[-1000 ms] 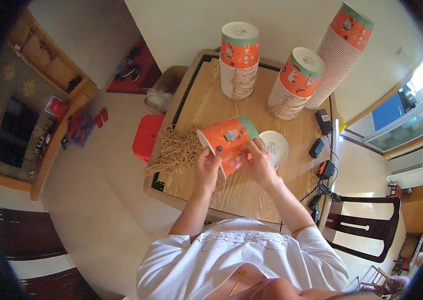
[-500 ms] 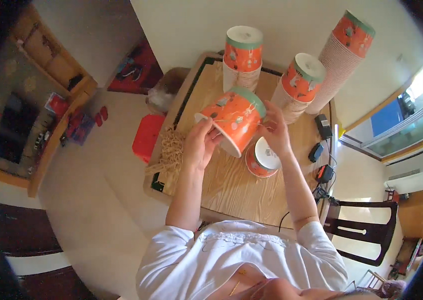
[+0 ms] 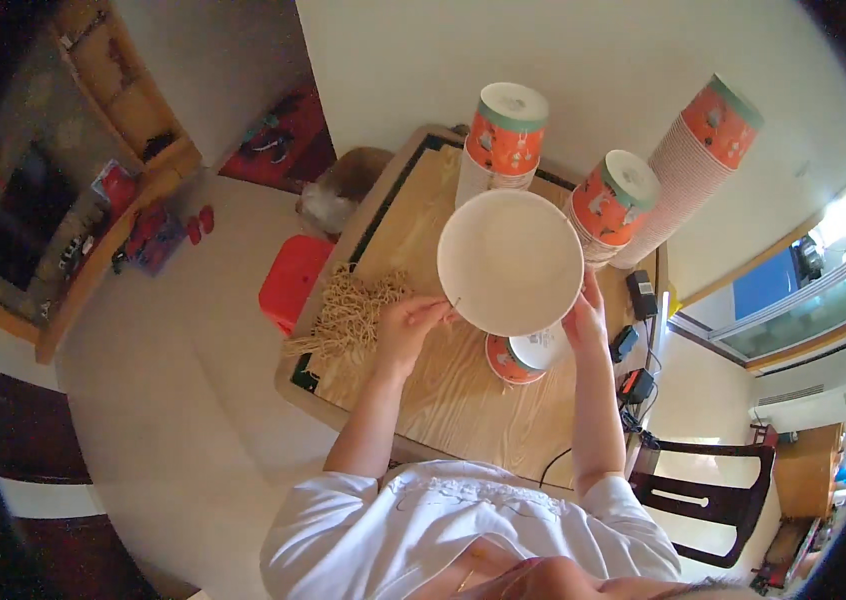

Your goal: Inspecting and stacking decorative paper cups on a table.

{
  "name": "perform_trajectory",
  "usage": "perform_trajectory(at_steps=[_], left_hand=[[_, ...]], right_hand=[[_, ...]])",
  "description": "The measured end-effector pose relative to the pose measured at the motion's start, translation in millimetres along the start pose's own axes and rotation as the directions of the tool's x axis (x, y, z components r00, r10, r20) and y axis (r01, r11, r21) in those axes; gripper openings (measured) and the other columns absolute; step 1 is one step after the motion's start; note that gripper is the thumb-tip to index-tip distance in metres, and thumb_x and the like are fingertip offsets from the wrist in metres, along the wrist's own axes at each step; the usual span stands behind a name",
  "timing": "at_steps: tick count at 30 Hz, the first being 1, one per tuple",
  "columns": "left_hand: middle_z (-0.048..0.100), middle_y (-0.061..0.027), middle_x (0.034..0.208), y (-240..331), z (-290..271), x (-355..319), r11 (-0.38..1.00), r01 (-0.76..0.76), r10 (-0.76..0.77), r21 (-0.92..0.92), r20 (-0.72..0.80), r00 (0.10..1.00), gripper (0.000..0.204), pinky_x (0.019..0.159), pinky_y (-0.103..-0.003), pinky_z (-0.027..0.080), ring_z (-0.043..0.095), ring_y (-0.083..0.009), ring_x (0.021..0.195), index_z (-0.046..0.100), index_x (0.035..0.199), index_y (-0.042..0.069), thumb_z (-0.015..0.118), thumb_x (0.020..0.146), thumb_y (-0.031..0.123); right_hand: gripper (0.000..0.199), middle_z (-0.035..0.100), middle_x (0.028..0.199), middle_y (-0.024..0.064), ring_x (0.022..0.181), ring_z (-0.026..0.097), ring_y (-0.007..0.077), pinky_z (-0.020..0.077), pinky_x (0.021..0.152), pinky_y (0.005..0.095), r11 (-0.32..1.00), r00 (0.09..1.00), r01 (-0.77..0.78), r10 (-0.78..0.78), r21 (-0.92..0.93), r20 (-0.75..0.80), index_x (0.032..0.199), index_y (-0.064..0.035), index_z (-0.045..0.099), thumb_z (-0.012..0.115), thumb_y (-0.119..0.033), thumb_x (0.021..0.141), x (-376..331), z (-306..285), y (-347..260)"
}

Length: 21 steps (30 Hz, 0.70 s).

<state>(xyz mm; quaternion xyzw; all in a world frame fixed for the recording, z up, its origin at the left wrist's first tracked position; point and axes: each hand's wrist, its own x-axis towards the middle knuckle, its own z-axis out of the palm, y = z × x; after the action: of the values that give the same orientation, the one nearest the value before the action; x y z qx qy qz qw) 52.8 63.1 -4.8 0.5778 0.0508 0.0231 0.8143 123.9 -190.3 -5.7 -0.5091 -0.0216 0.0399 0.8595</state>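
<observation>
A large paper bowl [image 3: 510, 262] is lifted above the wooden table [image 3: 443, 400], its round white face turned toward me. My left hand [image 3: 411, 322] grips its left rim with pinched fingers. My right hand [image 3: 583, 318] holds the right rim. Below the raised bowl, an orange paper bowl [image 3: 505, 362] sits on the table with a white piece [image 3: 545, 350] in it. A pile of tan string-like strands [image 3: 353, 310] lies on the table just left of my left hand.
Three stacks of orange and white paper bowls stand at the table's far side: one [image 3: 506, 135], a second [image 3: 615, 200], and a tall leaning stack [image 3: 705, 150]. Black power adapters [image 3: 635, 340] lie at the right edge. A red stool [image 3: 293, 282] stands left, a dark chair [image 3: 705, 500] right.
Both hands have lifted the bowl off the table and tipped it, so its orange side no longer shows and its white face points at me. The orange bowl underneath is uncovered.
</observation>
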Motion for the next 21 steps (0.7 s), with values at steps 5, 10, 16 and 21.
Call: perform_trajectory(at_steps=[5,10,16,21], left_hand=[[0.064,-0.0137,0.091,2.0,8.5,-9.2,0.996,-0.031,0.031,-0.088,-0.004,1.000,0.017,0.078,-0.034,0.052,0.063,-0.0204,0.083,0.061,0.097,-0.006,0.058,0.084,0.004],[0.064,-0.0136,0.087,2.5,13.2,-13.8,0.997,-0.080,0.080,0.014,-0.034,0.996,0.013,0.079,-0.035,0.053,0.063,-0.0206,0.081,0.062,0.092,-0.005,0.057,0.085,0.005],[0.064,-0.0117,0.090,-27.3,1.9,-5.1,0.837,0.131,0.018,-0.532,0.266,0.964,0.014,0.074,-0.034,0.051,0.062,-0.0179,0.078,0.063,0.092,0.000,0.057,0.086,0.011],[0.064,-0.0096,0.092,-45.7,0.1,5.6,0.850,0.086,0.008,-0.519,0.177,0.984,0.016,0.079,-0.033,0.048,0.060,-0.0176,0.087,0.063,0.096,0.001,0.059,0.085,0.011]], right_hand=[[0.058,0.053,0.117,0.0097,0.100,0.056,0.0185,0.0522,0.075,0.0298,0.998,0.998,0.055,-0.055,-0.006,0.020,0.134,-0.0102,0.032,0.056,-0.004,0.081,-10.6,-1.4,0.9],[0.062,0.051,0.120,0.0093,0.104,0.054,0.0198,0.0495,0.082,0.0316,0.988,0.988,0.149,-0.148,-0.034,0.045,0.134,-0.0093,0.031,0.059,-0.004,0.079,-23.0,3.6,-1.4],[0.067,0.046,0.127,0.0090,0.106,0.052,0.0190,0.0486,0.082,0.0297,0.995,0.996,0.090,-0.090,0.041,0.006,0.135,-0.0098,0.027,0.063,-0.006,0.079,-29.6,-6.6,21.8],[0.064,0.048,0.123,0.0089,0.103,0.054,0.0183,0.0502,0.075,0.0271,0.996,0.997,0.082,-0.082,0.039,0.001,0.134,-0.0084,0.028,0.059,-0.005,0.079,-28.7,-0.5,18.1]])
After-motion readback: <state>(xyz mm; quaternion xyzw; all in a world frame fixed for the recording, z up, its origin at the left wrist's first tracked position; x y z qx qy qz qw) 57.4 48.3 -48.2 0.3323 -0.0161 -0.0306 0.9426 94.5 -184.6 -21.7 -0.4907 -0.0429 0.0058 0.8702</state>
